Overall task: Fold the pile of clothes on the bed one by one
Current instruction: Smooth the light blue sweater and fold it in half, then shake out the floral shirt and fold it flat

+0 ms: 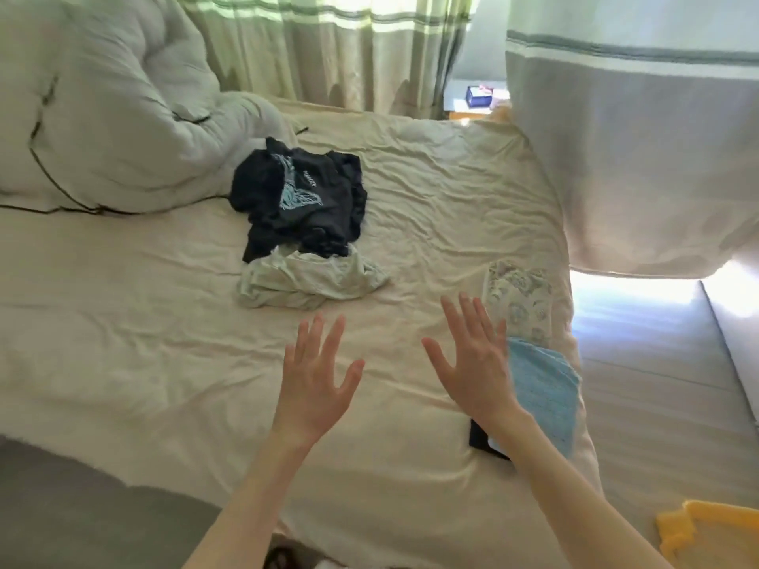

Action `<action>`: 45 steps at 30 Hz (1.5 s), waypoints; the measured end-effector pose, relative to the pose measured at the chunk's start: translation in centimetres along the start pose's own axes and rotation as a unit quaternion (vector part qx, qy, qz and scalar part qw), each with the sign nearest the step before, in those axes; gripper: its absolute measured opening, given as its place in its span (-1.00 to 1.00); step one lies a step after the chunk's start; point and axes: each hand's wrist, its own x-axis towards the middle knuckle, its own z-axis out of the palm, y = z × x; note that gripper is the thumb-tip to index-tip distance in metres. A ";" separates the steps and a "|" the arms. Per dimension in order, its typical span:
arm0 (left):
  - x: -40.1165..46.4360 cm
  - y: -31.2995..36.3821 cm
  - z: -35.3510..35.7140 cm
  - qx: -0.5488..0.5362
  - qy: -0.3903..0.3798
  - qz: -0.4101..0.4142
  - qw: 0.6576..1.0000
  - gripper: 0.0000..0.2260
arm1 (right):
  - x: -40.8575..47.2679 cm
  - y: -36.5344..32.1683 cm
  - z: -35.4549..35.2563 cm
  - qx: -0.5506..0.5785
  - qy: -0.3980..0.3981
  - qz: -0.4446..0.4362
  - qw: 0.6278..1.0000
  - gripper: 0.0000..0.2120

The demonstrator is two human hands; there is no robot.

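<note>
A crumpled black shirt with a light-blue print [302,199] lies in the middle of the cream bed sheet [123,342]. Just in front of it sits a bunched pale mint garment [308,281]. Near the bed's right edge lie a folded floral piece [519,301] and a folded light-blue cloth [546,388]. My left hand [316,379] and my right hand [472,363] hover above the sheet with fingers spread, holding nothing, short of the mint garment.
A puffy white duvet [102,117] fills the back left. Curtains [328,47] hang behind the bed and a grey-white one [636,158] at the right. A dark phone-like object [482,439] lies under my right wrist. A yellow item [710,535] sits bottom right.
</note>
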 end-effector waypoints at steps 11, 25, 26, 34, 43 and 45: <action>-5.0 -20.1 -17.3 0.072 0.053 -0.013 0.996 -0.40 | 1.5 -21.6 6.7 0.010 0.009 -0.093 0.996 -0.40; 0.6 -34.2 -16.7 0.059 -0.039 -0.093 0.993 -0.43 | 11.1 -29.1 20.0 -0.027 -0.108 -0.093 0.989 -0.40; 2.0 -35.0 -16.5 0.058 -0.040 -0.095 0.993 -0.43 | 12.4 -29.0 21.3 -0.035 -0.123 -0.085 0.988 -0.41; 9.6 -41.7 -9.5 0.010 -0.112 -0.152 0.982 -0.44 | 25.3 -26.3 33.0 -0.133 -0.238 -0.032 0.962 -0.42; 15.9 -47.4 -0.9 0.012 -0.187 -0.168 0.968 -0.44 | 36.7 -19.8 43.7 -0.212 -0.196 0.010 0.957 -0.45; 16.4 -47.8 0.2 0.007 -0.197 -0.164 0.967 -0.46 | 37.8 -18.8 45.3 -0.229 -0.183 0.008 0.956 -0.61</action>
